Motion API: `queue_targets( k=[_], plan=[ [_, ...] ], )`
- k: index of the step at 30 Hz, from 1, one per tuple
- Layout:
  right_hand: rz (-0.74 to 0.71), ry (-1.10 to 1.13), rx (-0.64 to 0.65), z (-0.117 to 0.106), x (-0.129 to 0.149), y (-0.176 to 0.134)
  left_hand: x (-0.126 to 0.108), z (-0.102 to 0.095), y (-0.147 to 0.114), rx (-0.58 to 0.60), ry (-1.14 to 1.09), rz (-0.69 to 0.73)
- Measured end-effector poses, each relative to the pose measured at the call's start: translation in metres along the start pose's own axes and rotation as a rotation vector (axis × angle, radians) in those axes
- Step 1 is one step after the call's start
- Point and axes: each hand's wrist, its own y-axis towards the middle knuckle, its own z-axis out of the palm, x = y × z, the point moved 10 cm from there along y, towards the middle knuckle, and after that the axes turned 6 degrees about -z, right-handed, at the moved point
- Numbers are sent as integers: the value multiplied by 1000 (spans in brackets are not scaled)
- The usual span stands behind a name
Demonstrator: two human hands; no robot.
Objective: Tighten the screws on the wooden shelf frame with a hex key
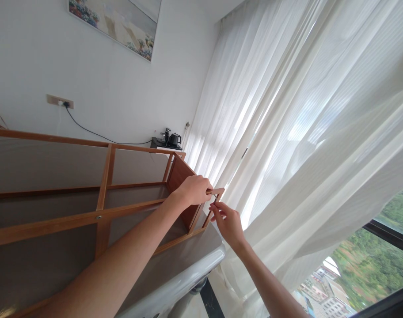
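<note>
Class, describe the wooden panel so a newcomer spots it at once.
Start at the long wooden frame. Follow it to the end by the curtains, near the left hand; the panel is a broad, solid board among thin bars.

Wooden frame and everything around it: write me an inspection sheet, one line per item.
Surface: glossy table, rounded edge showing below the frame.
Job's things: wooden frame, with a solid panel near its far end.
Clutter: kettle beyond the frame.
Hands: left hand grips the frame's end; right hand has its fingertips together beside it, anything held too small to tell.
Cables: black cable from the socket toward the kettle.
Surroundings: curtains on the right; picture on the wall.
</note>
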Motion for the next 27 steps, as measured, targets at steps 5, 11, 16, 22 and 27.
queue_targets(
  k=[5,11,16,22,27],
  plan=[
    [-93,-150,29,0,4,4,0,0,0,10,0,2],
    [-129,-257,20,-2,1,9,-1,-2,-2,8,-12,0],
    [-135,-283,11,-4,1,8,-1,-4,-1,0,-10,1],
    [-130,-310,30,-3,1,7,-2,-3,-1,14,-28,3],
    [-185,-406,37,-6,8,9,-2,-2,-1,3,-37,28]
  ],
)
